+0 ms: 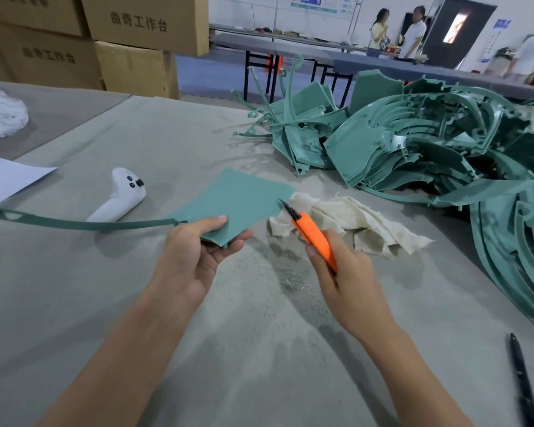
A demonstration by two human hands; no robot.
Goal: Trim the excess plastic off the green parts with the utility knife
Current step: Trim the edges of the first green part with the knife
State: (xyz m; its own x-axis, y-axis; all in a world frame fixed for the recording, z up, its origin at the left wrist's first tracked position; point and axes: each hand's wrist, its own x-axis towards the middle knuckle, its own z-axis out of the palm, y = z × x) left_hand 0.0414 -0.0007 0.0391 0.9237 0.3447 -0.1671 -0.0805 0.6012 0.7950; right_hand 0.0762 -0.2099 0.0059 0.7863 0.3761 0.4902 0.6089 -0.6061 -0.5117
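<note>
Grey felt table (74,303); cardboard boxes (142,26) behind; green parts (429,143) heaped right.

A flat green plastic panel (235,201) is held tilted above the counter (105,303), pinched at its near corner by the left hand (198,251) with the thumb on top. A long thin green plastic strip (84,224) runs from its left edge out to the left. The orange utility knife with a black tip (312,235), gripped in the right hand (342,272), points up and left at the panel's right edge; whether they touch is unclear. A tangled heap of green plastic parts (413,143) lies on the counter's far right.
</note>
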